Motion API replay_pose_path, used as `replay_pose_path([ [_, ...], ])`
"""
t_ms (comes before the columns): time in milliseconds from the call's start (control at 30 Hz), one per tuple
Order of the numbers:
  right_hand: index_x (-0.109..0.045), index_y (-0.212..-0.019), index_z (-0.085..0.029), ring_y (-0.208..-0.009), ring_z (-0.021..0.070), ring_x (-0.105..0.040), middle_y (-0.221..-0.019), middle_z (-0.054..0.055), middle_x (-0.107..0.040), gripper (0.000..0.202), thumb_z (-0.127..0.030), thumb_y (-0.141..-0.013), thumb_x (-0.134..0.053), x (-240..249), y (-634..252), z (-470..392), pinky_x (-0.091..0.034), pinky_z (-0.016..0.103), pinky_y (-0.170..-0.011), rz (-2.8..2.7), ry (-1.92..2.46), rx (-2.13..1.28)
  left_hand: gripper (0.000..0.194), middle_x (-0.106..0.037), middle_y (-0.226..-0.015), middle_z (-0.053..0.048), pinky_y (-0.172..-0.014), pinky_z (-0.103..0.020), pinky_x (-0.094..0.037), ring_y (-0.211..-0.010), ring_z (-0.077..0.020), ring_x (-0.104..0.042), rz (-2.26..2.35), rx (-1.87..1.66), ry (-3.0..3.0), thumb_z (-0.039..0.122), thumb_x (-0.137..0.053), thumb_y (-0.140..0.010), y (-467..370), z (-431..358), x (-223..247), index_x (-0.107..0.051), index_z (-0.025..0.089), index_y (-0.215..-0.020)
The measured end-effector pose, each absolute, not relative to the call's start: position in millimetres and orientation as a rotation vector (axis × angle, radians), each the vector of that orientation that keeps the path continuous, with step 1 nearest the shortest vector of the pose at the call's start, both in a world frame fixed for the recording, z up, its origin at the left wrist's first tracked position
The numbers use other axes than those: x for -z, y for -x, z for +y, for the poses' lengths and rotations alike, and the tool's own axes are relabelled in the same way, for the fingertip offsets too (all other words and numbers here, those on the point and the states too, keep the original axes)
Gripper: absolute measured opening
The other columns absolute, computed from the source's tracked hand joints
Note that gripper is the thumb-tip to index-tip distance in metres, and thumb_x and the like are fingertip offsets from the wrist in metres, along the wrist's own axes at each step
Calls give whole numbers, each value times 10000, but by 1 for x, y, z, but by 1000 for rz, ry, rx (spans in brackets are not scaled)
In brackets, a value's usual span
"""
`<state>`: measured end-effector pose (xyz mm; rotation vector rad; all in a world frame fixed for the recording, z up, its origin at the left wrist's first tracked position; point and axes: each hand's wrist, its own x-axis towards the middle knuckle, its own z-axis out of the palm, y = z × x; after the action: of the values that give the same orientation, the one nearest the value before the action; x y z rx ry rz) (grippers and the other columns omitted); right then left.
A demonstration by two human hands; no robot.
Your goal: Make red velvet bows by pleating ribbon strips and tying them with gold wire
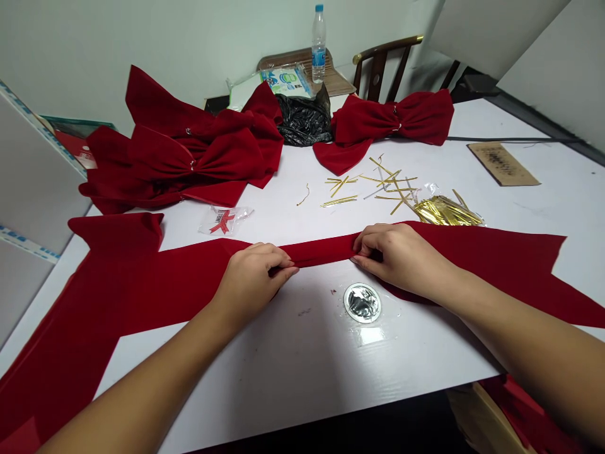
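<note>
Left hand (pixel 253 274) and right hand (pixel 399 255) each pinch the folded middle of the red cloth strip (pixel 496 261) lying across the white table (pixel 293 353). Just nearer than the grip: a metal disc (pixel 362 302). Beyond it: gold wire ties (pixel 444 211), finished red bows (pixel 189 157), a water bottle (pixel 318 44), a chair (pixel 387 63), the wall.

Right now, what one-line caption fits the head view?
Both hands, left hand and right hand, pinch the gathered middle of a long red velvet strip on a white table, beside gold twist ties.
</note>
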<state>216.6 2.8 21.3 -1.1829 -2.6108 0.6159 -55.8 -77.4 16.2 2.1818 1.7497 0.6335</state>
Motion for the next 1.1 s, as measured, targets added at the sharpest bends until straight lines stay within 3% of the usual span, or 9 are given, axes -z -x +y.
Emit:
replay_pose_path([
  [533,-541,-667,-161,-722,115,-605,-854,-2,-718,275,-182,-861,-736,-16,-218,7,-415,259,-687,-2536,1233,-682,303,-760,-777,15,-640,-282,-458,-700,-156,-676,1845,-652,-1902,273,-762,-853,53,-80,-23,-594,182,-618],
  [767,-605,-767,-172,-651,104,-565,-765,-19,-686,181,-172,-848,-767,-16,-219,7,-389,245,-626,-2510,1204,-668,60,-718,-827,21,-668,-283,-455,-745,-161,-644,1832,-529,-2050,273,-714,-892,55,-78,-22,-695,222,-916],
  [933,-698,-922,-174,-780,128,-628,-914,21,-694,5,-175,-921,-693,-15,-220,6,-451,253,-698,-2587,1067,-605,164,-687,-891,-18,-669,-301,-456,-781,-175,-615,1759,-475,-2241,283,-602,-970,57,-79,-17,-715,202,-884],
  [1100,-703,-925,-156,-816,152,-634,-1017,61,-668,114,-216,-975,-619,-13,-220,6,-483,286,-714,-2662,1046,-556,171,-694,-907,-33,-728,-330,-490,-847,-198,-604,1721,-542,-2323,280,-602,-974,58,-79,-12,-711,198,-870],
])
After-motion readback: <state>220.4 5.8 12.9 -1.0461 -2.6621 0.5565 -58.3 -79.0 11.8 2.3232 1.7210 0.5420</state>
